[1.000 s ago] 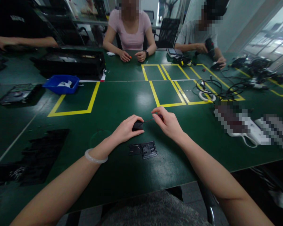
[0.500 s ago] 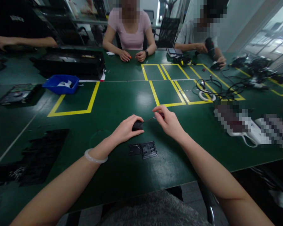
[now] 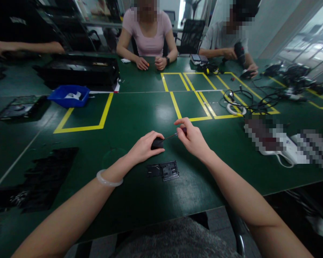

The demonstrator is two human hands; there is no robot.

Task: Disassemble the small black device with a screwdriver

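My left hand (image 3: 145,147) grips a small black part (image 3: 157,143) between thumb and fingers, just above the green table (image 3: 140,200). In my right hand (image 3: 191,138) is a screwdriver (image 3: 185,131), its thin shaft pointing left and its tip at the black part. Where exactly the tip touches is too small to tell. Nearer to me lies a flat black plastic piece (image 3: 170,170), with a smaller black piece (image 3: 153,171) against its left side.
Black parts (image 3: 51,175) are piled at the left. Behind them are a blue tray (image 3: 70,96) and a large black housing (image 3: 78,70). Cables (image 3: 254,102) and a white power strip (image 3: 293,150) lie to the right. Several people are at the far side.
Both my hands keep nearly the same pose, with the screwdriver still at the black part. Across the table, one person's hand has closed a little.
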